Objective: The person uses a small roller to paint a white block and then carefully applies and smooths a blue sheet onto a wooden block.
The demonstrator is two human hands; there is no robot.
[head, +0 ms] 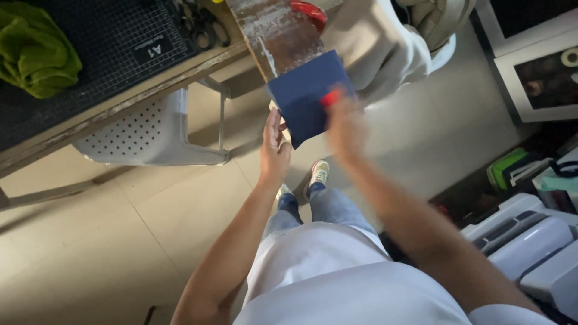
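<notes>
I am standing and looking down at my legs and shoes. My left hand (274,148) holds the lower left edge of a dark blue square sheet (304,96) in front of me. Blurred with motion, my right hand (346,126) rests on the sheet's right side and grips a small red object (330,97) against it. What the red object is cannot be told. The sheet's upper edge overlaps a worn brown board (274,33) that sticks out from the table.
A black gridded cutting mat (108,42) with a green cloth (33,51) lies on the table at upper left. A white perforated chair (141,135) sits under it. White plastic bins (533,241) stand at right, a pale bag (385,42) ahead.
</notes>
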